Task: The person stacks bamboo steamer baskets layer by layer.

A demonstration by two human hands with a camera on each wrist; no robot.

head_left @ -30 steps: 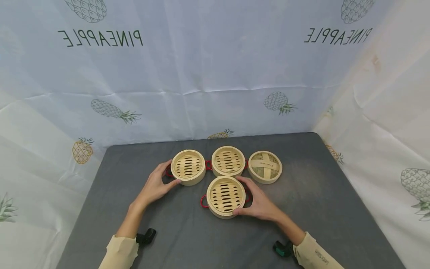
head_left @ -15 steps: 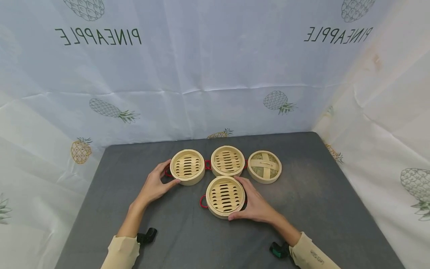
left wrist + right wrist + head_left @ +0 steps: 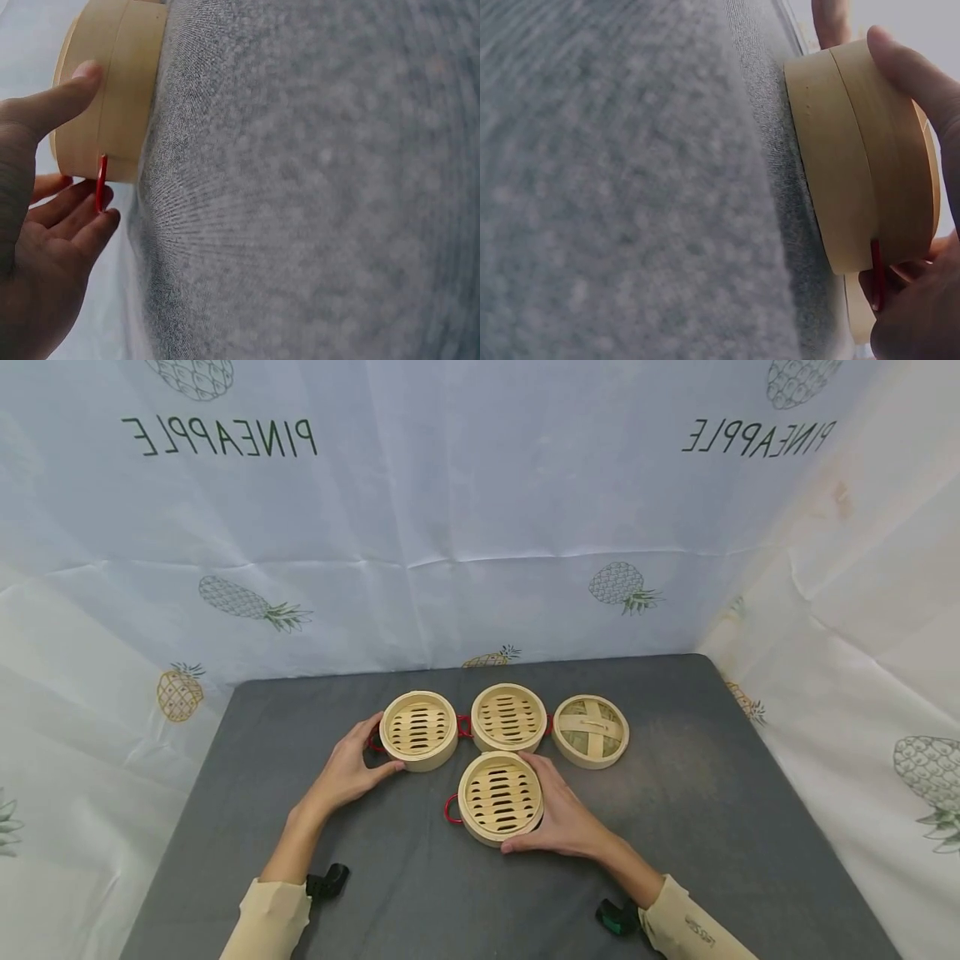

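Two round bamboo steamer baskets with slatted floors and red side handles stand at the back, a left basket (image 3: 418,728) and a middle basket (image 3: 509,717). A front basket (image 3: 499,797) sits nearer, close against the middle one. My left hand (image 3: 351,772) holds the left basket from its left side. In the left wrist view its thumb presses the bamboo wall, and its other fingers lie by the red handle (image 3: 101,184). With thumb in front and fingers behind, my right hand (image 3: 561,814) grips the front basket, largely covering its right handle.
A round woven bamboo lid (image 3: 591,732) with crossed strips lies right of the middle basket. Grey cloth covers the table (image 3: 420,885). Behind it hangs a white curtain (image 3: 450,510) printed with pineapples.
The right hand has shifted slightly left with the front basket, its thumb now farther round the front of the wall. The left hand and the back baskets have stayed almost still.
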